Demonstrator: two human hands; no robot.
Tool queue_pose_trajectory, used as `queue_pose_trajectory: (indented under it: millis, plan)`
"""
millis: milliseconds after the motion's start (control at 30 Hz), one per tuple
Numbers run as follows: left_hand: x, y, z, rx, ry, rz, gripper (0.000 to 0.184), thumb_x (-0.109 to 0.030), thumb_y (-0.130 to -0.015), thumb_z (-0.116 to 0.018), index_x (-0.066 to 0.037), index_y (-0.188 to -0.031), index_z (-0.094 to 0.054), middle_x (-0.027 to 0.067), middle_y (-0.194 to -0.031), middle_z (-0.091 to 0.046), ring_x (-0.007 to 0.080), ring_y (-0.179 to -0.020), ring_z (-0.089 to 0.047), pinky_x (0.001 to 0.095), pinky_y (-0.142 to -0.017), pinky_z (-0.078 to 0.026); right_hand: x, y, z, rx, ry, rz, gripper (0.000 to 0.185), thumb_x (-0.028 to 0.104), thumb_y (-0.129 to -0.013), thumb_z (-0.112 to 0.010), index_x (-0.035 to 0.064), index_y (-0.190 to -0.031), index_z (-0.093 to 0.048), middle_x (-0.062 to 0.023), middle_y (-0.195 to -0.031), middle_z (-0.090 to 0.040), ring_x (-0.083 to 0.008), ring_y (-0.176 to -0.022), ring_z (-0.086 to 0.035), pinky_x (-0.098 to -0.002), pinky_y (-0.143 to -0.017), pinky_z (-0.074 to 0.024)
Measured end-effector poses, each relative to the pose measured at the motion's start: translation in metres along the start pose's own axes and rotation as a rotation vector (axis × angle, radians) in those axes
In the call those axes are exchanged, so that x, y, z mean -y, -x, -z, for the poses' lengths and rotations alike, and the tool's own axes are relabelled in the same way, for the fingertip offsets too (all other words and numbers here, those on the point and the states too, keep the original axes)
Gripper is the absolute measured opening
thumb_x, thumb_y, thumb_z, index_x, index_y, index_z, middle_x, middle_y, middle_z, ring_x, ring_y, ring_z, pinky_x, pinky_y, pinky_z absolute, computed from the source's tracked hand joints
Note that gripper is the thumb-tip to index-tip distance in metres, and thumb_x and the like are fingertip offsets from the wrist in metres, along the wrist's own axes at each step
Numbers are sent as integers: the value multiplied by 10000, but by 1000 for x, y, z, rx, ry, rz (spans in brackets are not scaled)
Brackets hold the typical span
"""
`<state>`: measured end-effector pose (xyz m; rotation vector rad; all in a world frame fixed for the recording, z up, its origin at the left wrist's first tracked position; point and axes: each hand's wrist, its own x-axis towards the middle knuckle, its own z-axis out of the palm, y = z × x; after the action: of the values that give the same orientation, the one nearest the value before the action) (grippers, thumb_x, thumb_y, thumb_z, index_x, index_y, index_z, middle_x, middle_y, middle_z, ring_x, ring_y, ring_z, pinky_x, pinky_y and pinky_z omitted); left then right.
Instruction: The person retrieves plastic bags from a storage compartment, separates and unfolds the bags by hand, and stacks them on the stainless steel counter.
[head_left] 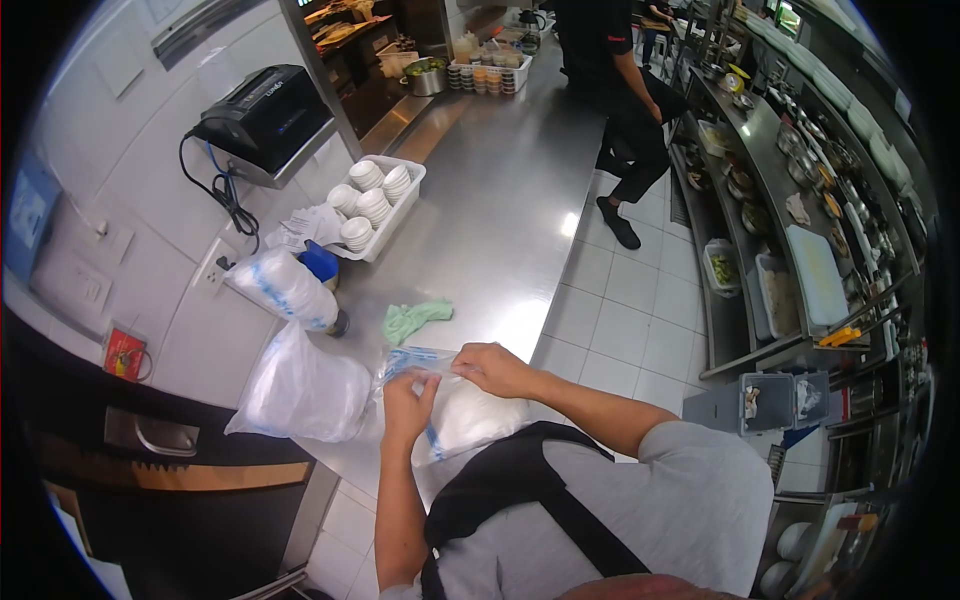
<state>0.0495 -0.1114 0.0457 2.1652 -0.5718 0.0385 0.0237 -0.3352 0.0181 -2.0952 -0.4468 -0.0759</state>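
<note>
A clear plastic bag with white contents [470,415] lies at the near end of the steel counter, against the apron. Its upper edge is pinched by my left hand [408,400] on the left side and by my right hand [490,368] on the right side. Beyond the bag lies a crumpled green cloth [415,318]. To the left stand a large white plastic bag [305,385] and, behind it, a wrapped white pack with blue print [283,288].
Stacked white cups stand in a white bin [408,200] by the wall. A black printer [265,118] sits on a wall shelf. A person in black [630,120] is at the counter's far right side. Shelving [740,200] lines the right.
</note>
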Motion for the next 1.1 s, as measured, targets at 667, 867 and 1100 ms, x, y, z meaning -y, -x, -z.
queue_pose_trajectory:
  millis: [667, 867, 1100]
  plan:
    - [-30, -13, 18, -177, 82, -39, 79, -43, -878, -739, 23, -920, -725, 152, -895, -733, 253, -802, -696, 343, -744, -518, 13, -49, 40, -225, -75, 131, 150, 138, -969, -687, -1, -1018, -721, -120, -945, -683, -263, -868, -663, -357, -787, -523]
    - [-35, -43, 42, -400, -60, -117, 53, -22, -895, -703, 16, -859, -695, 162, -809, -677, 288, -742, -666, 382, -694, -492, 28, -96, 58, -357, -123, 232, 153, 143, -976, -686, -8, -956, -677, -107, -901, -686, -209, -775, -629, -329, -711, -497]
    - [-67, -73, 62, -542, 99, -161, 258, -106, -998, -661, 17, -777, -608, 72, -673, -511, 137, -609, -457, 311, -553, -355, 81, -140, 85, -453, -276, 284, 162, 160, -980, -698, 4, -944, -675, -22, -757, -637, -104, -705, -560, -285, -652, -460]
